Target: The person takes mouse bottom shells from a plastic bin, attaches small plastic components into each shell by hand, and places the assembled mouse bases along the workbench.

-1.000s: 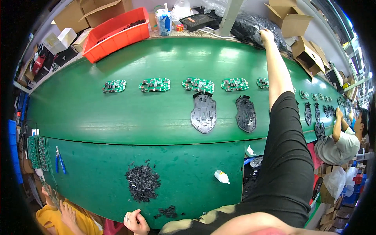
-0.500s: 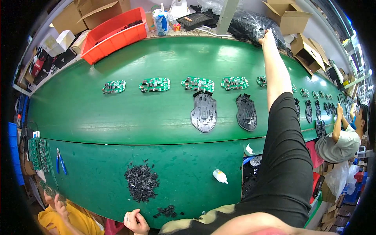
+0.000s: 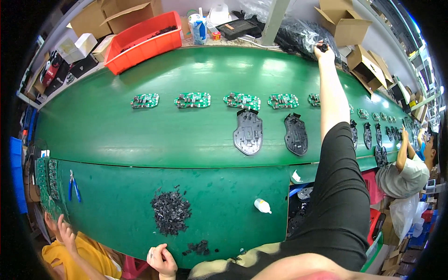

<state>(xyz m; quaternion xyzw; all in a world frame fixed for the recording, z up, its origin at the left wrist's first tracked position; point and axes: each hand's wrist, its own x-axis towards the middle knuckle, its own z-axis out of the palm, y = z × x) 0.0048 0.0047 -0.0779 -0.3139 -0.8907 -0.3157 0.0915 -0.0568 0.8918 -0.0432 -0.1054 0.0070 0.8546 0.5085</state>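
Note:
My right arm stretches across the green belt to its far edge. There my right hand [image 3: 325, 52] is closed around black parts [image 3: 323, 47], their kind too small to make out, beside a clear plastic bag full of black pieces [image 3: 298, 37]. At the near table edge my left hand [image 3: 162, 261] is curled, and its palm side is hidden. Close to it lie a small group of black bits [image 3: 199, 248] and a larger heap of small black pieces [image 3: 171, 212]. Green circuit boards [image 3: 241, 101] stand in a row on the belt, with black plastic shells [image 3: 248, 133] below them.
A red bin [image 3: 142, 46] and cardboard boxes [image 3: 347, 23] line the back. On the near table are a white bottle [image 3: 262, 206] and blue-handled pliers [image 3: 73, 186]. A co-worker in yellow [image 3: 77, 256] sits at lower left, another in grey [image 3: 405, 172] at far right.
My right hand has drawn back slightly from the bag, and black parts now show in it. The left hand has barely moved. The co-worker's hands at lower left no longer hold the board.

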